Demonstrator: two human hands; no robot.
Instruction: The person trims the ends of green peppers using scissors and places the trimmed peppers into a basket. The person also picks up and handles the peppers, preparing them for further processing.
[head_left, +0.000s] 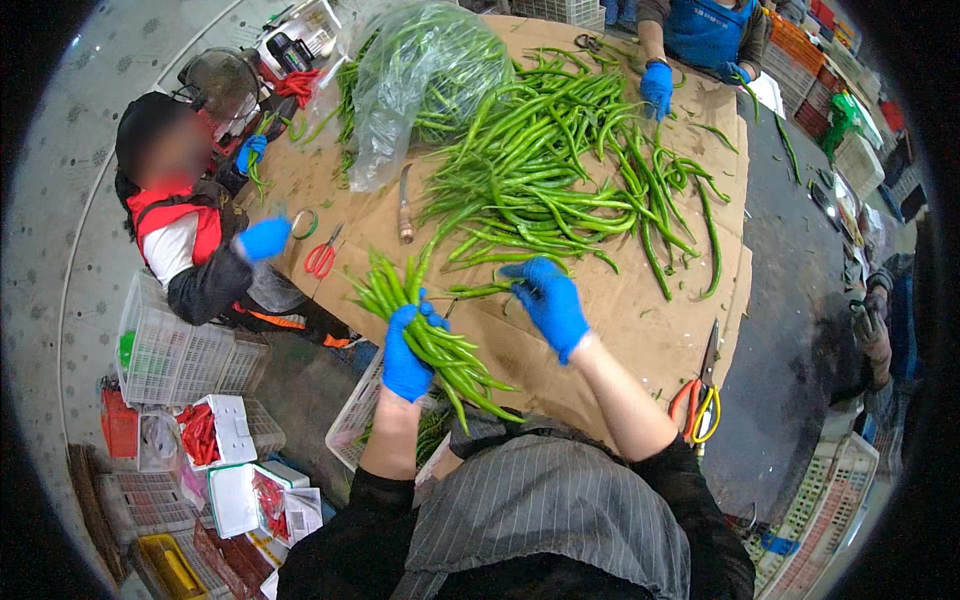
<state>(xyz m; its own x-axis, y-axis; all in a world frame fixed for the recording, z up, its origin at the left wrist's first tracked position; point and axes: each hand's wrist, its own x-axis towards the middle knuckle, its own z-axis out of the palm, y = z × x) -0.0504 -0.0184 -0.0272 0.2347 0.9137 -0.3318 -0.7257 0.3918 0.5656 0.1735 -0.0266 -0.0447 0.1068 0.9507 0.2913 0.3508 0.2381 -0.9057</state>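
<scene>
My left hand (409, 356), in a blue glove, is closed around a bunch of long green chili peppers (457, 356). The bunch fans out above and below the fist, over the table's near edge. My right hand (551, 304), also gloved in blue, is over the cardboard (622, 322) to the right of the bunch. Its fingers point left, close to a few green peppers (480, 289); whether they grip one is unclear. Beyond both hands spreads a loose pile of long green peppers (540, 165). A clear plastic bag (386, 120) of more peppers lies behind it.
Red-handled scissors (321, 259) and a wooden-handled knife (406, 217) lie left of the pile. More scissors (697, 401) rest at right. Co-workers' gloved hands are at the left (262, 238) and far edges (657, 90). A plastic crate (352, 420) stands below the table's near edge.
</scene>
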